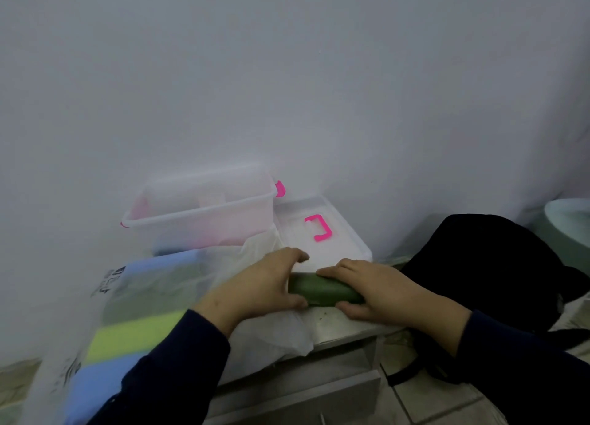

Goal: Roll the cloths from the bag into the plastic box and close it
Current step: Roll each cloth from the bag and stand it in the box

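The left hand (265, 284) and right hand (376, 292) clasp 1 rolled green cloth (322, 289), likely bound next for the open plastic box (198, 213).

To your right a black bag (498, 265) slumps on the steel surface (335, 327), against the pale wall (287, 73); beyond it shows a white basin's (568, 220) rim.
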